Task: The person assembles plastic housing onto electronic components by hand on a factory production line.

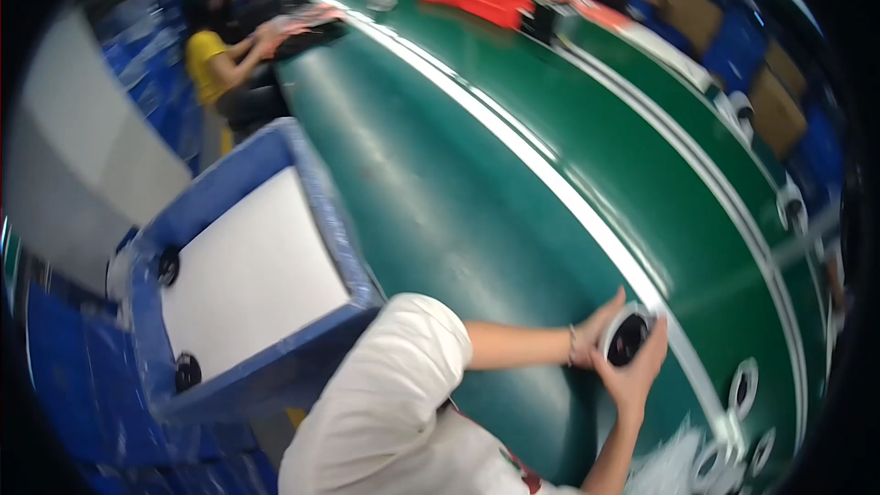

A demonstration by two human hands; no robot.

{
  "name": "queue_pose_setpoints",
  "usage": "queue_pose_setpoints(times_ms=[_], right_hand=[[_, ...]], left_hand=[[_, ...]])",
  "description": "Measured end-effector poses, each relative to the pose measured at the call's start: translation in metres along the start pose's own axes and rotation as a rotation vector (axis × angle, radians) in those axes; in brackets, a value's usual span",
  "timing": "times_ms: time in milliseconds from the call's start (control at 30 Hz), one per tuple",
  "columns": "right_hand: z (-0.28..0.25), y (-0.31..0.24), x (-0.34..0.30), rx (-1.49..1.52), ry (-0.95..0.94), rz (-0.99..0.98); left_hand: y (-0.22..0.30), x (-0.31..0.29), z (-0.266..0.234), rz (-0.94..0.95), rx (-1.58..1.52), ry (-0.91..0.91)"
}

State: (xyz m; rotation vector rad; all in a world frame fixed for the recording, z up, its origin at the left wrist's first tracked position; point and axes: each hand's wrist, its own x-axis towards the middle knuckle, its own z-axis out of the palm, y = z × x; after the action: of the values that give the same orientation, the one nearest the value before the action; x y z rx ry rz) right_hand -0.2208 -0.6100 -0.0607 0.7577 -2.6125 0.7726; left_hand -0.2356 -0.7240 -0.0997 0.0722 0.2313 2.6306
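Note:
A round white part with a dark centre [629,339] is held between my two hands above the near right of the green work surface. My left hand [588,337], a band at its wrist, closes on the part's left side. On its right and near side, my right hand [640,368] grips the same part, the thumb across the lower edge. Fine details of the part are blurred. White rings [744,389] lie to the right of my hands, on the green belt. Close by my right forearm is a heap of clear plastic wrapping [667,466].
At left stands a blue padded bin [316,335] with a white sheet [252,270] and two black round parts [188,371] inside. A white rail [550,179] runs along the green belt [642,183]. Red trays [472,2] lie farther off. A person in yellow [209,64] sits at far left.

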Motion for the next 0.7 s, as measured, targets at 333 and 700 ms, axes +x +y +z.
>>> queue_pose_setpoints(times_ms=[333, 700], right_hand=[[-0.025, -0.011, 0.024, -0.003, -0.066, 0.046], [-0.031, -0.012, 0.014, 0.059, -0.088, -0.038]], left_hand=[[0.02, 0.004, 0.032, 0.013, 0.176, 0.102], [0.017, -0.01, 0.036, -0.058, 0.164, 0.142]])
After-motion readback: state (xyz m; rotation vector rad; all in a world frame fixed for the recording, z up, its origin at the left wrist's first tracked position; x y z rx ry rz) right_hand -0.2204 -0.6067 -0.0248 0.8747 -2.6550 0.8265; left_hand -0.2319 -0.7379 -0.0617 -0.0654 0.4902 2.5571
